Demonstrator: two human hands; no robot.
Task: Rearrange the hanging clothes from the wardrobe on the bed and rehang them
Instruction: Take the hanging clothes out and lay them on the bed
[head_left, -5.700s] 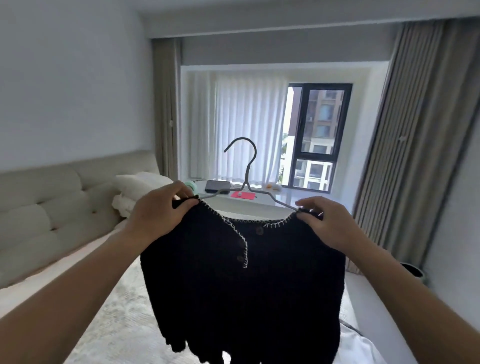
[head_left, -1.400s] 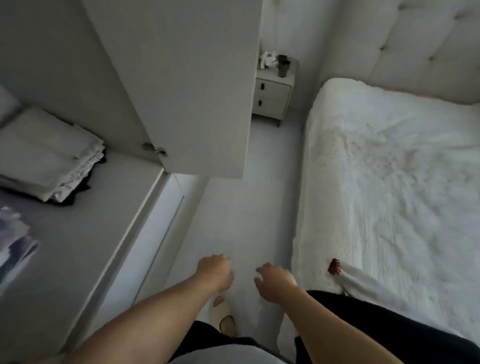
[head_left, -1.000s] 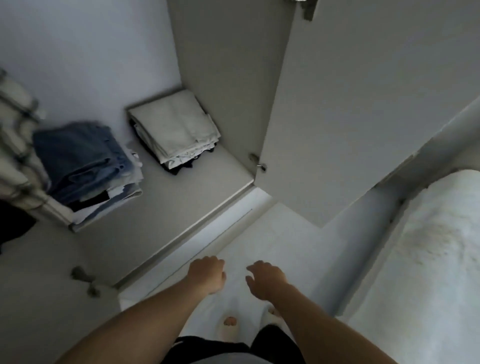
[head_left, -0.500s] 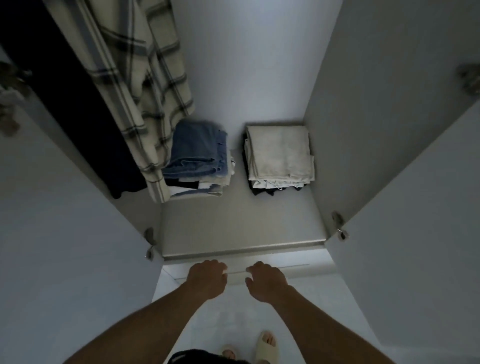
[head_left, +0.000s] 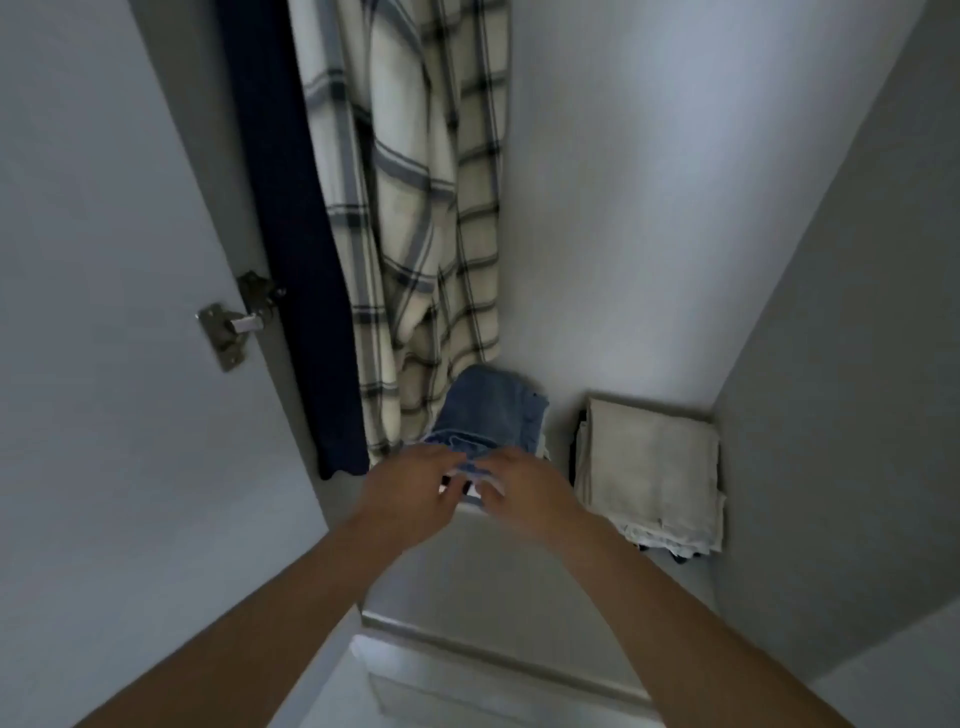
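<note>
wardrobe (head_left: 649, 218), doors open: left door (head_left: 104, 364) with hinge (head_left: 236, 322) at 9 o'clock, right wall at 3 o'clock, bare back wall between. hanging at 12 o'clock: plaid garment (head_left: 415, 218), just beside it a dark navy garment (head_left: 301, 260). on the wardrobe floor (head_left: 498, 577): folded denim stack (head_left: 488, 415) at centre, beige folded stack (head_left: 654, 467) at 3 o'clock. left hand (head_left: 410, 493) and right hand (head_left: 524, 493), motion-blurred, fingers loosely spread, each grip holding nothing, in front of the denim.
</note>
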